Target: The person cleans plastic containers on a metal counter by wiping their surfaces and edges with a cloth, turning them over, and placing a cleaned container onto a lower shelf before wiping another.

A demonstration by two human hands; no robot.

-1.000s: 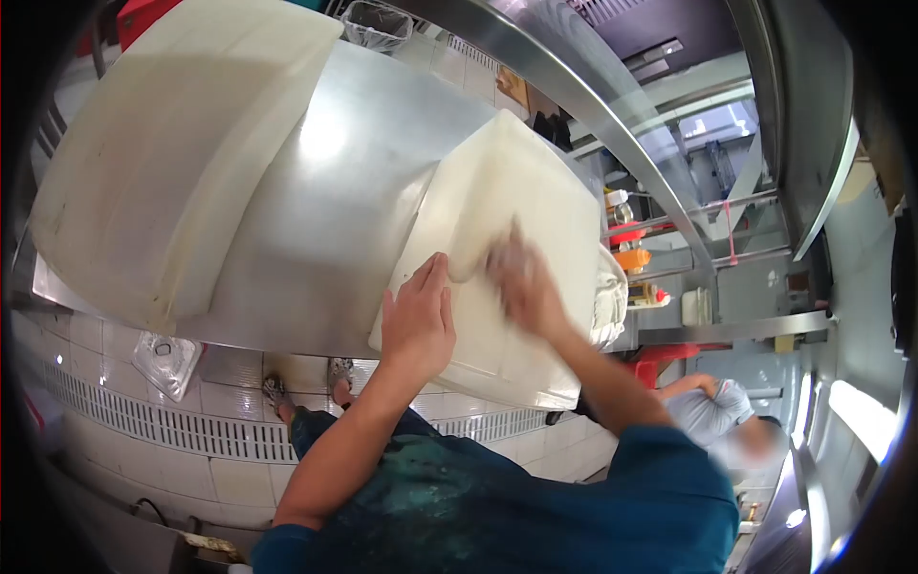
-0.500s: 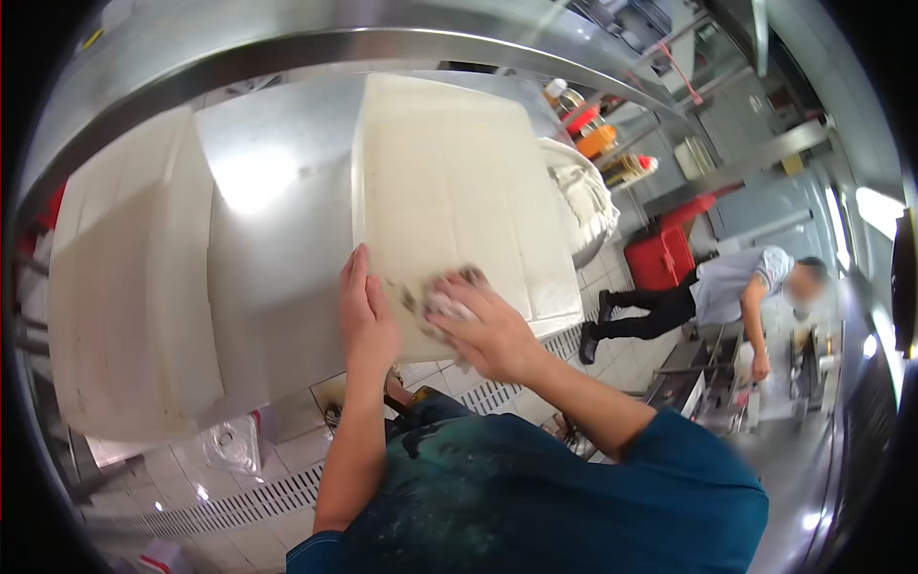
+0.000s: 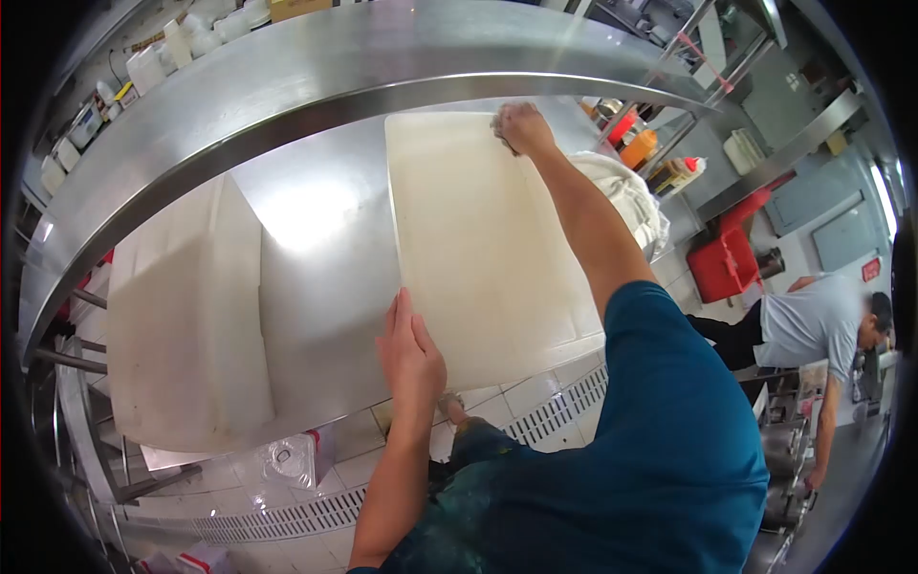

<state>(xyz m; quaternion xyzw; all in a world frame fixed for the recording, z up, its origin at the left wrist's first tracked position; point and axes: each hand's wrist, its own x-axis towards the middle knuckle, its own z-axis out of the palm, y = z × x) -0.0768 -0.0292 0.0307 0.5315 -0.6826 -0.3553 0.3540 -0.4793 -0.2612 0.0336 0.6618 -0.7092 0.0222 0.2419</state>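
Observation:
A large cream-coloured block or tub with a smooth face lies on the steel table. My left hand rests against its left edge near the front, fingers stretched out and holding nothing. At the block's far right corner, my right hand is closed round a crumpled greyish cloth, pressed to the surface. A second cream-coloured block sits at the left of the table.
A steel shelf arches over the table's far side. Bottles and a cloth-covered container stand at the right. Beyond are a red bin and another person bending over pots.
My right hand has moved from the block's near part to its far right corner, still with the cloth. My left hand stays at the left edge. The view has shifted.

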